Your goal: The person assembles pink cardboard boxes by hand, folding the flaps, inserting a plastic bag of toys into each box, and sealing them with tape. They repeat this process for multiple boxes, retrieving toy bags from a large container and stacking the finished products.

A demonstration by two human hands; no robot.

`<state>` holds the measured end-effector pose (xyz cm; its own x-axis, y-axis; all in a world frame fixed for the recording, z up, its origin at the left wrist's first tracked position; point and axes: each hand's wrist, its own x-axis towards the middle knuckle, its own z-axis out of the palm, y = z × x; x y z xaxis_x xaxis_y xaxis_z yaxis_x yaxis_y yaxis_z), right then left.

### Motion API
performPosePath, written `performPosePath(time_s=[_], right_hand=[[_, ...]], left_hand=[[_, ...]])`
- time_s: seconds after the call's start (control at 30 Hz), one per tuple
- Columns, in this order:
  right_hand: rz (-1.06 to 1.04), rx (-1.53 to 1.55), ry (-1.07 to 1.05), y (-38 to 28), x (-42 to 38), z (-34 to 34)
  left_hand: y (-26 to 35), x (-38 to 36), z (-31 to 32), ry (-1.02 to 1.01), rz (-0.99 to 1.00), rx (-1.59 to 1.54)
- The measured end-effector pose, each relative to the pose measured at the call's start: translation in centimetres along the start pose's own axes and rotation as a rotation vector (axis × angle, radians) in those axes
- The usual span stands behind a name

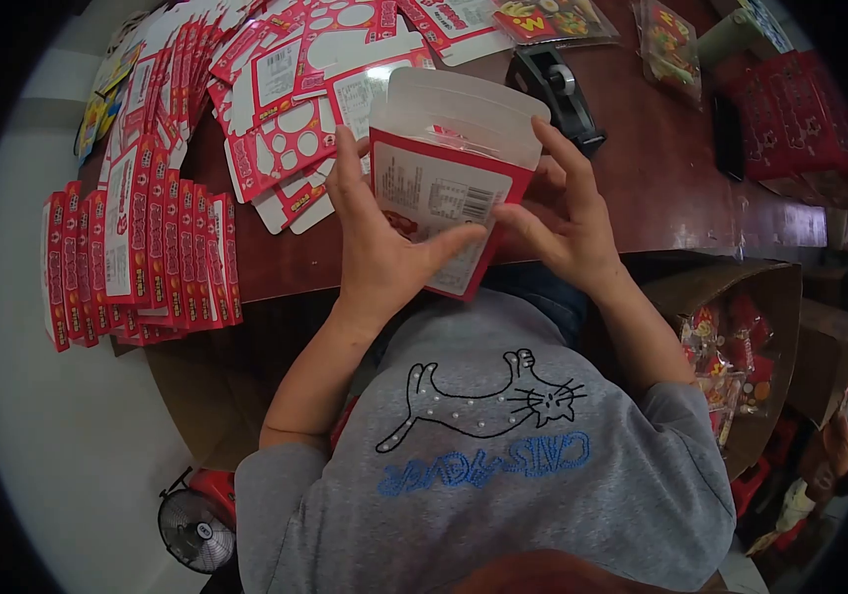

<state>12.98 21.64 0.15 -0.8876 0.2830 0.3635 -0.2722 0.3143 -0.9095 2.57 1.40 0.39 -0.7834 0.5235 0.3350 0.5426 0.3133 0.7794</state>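
A red-and-white printed carton point(444, 198) is held up in front of my chest, over the near table edge. Its upper end stands open, showing a pale flap and a whitish inside. My left hand point(375, 243) grips the carton's left side, thumb across the printed front with its barcode. On the right side my right hand point(572, 223) has its index finger at the top corner and its thumb against the front. The other right fingers are partly hidden behind the carton.
Flat printed cartons point(285, 139) lie overlapping on the table point(642, 198), beside a standing row of folded ones point(147, 247). Behind the carton is a black tape dispenser point(558, 94). Red packets point(800, 124) and a dark phone point(728, 137) lie right; below, a cardboard box point(775, 327) holds packets.
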Motion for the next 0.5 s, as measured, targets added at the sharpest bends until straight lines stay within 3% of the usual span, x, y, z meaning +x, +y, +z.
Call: performPosePath(time_s=[0.03, 0.1, 0.17, 0.27, 0.4, 0.5], right_hand=[[0.209, 0.206, -0.041, 0.1, -0.5, 0.3], [0.183, 0.209, -0.079, 1.0, -0.4, -0.7], [0.285, 0.306, -0.174, 1.1, -0.8, -1.1], [0.368, 0.342, -0.341, 2.2, -0.7, -2.3], [0.325, 0.305, -0.363, 2.2, -0.2, -1.6], [0.107, 0.101, -0.172, 2.1, 0.1, 0.4]], left_hand=[[-0.7, 0.0, 0.1, 0.002, -0.043, -0.1], [-1.7, 0.1, 0.0, -0.047, -0.062, -0.293], [-1.3, -0.4, -0.1, -0.103, -0.118, -0.504], [-2.8, -0.5, -1.0, -0.282, -0.163, -0.476], [-5.3, 0.0, -1.8, -0.249, -0.146, -0.614], [-4.7, 0.5, -1.9, -0.143, -0.276, -0.769]])
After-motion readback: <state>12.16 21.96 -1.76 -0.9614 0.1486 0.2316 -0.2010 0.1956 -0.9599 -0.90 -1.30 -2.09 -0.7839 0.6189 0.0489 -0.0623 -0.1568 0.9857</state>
